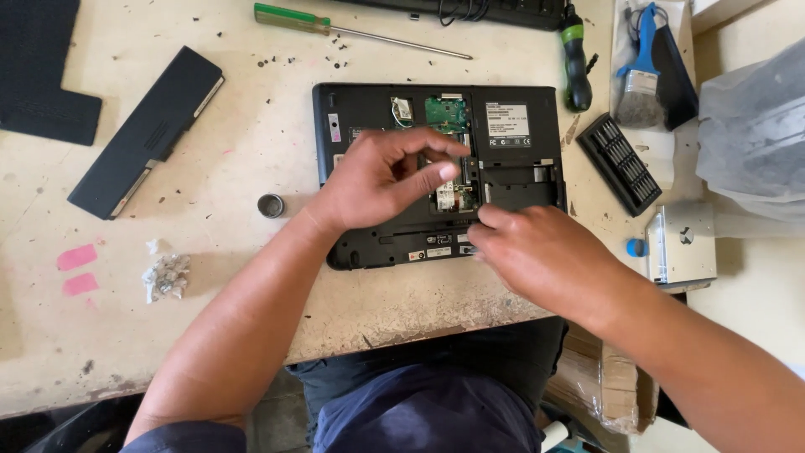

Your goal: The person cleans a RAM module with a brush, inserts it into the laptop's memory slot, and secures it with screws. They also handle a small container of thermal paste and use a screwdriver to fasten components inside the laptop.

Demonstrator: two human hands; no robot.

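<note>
An upturned black laptop [436, 172] is shown lying on a worn beige worktable [251, 151], its underside exposed and a green circuit board [445, 111] uncovered in an open bay toward the far edge. The left hand [381, 180] is held over the middle of the laptop, thumb and forefinger drawn together in a pinch above the open compartment; whether anything is gripped between them cannot be told. The right hand [537, 256] is laid at the near right edge of the laptop, its fingertips pressed against the casing, fingers curled and nothing visibly grasped. A detached black battery pack [147, 130] is seen well to the left, a small metal ring [270, 205] just left of the laptop, and a heap of small pale bits [166, 275] at near left. A green-handled screwdriver [352, 29] is placed at the far edge. A bit case [623, 162] and a blue-handled brush [641, 80] are set to the right.
</note>
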